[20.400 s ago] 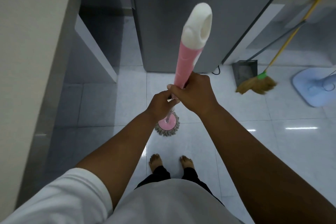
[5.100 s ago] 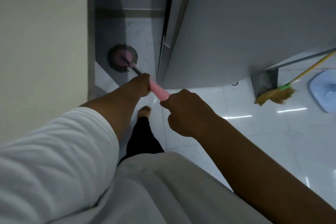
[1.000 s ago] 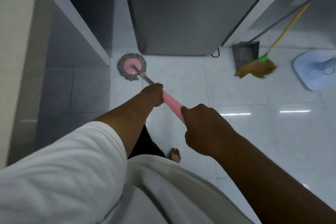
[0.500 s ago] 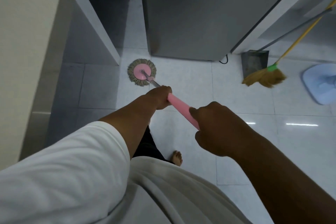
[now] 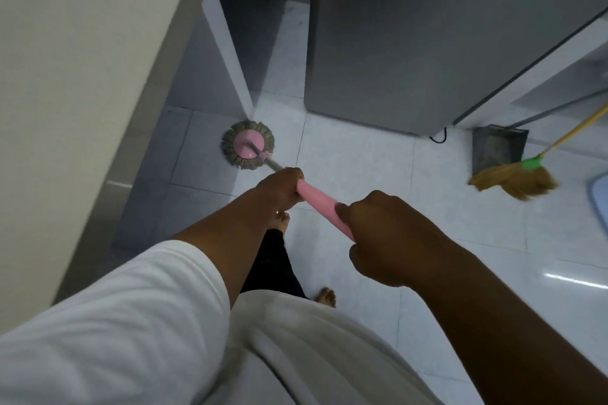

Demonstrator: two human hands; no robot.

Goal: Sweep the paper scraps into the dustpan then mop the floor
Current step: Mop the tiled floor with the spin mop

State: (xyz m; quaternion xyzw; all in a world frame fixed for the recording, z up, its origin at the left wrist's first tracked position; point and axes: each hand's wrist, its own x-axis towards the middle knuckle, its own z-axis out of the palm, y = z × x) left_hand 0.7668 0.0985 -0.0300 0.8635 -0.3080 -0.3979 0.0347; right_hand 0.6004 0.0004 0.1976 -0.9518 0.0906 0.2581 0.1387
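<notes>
I hold a mop by its pink handle. My left hand grips the lower end of the pink grip, and my right hand grips it higher up, nearer my body. The round mop head, pink disc with grey fringe, lies flat on the white tile floor beside the corner of a low white partition. The grey dustpan and the straw broom with a green collar and yellow stick lean at the right. No paper scraps show.
A tall grey appliance stands straight ahead with a black cable at its base. A beige wall closes off the left. A pale blue fan base sits at the right edge. My bare feet are on the tiles below.
Over the last second the mop head has stayed by the partition corner while my view and body shifted slightly right. Both hands keep the same grip on the handle.
</notes>
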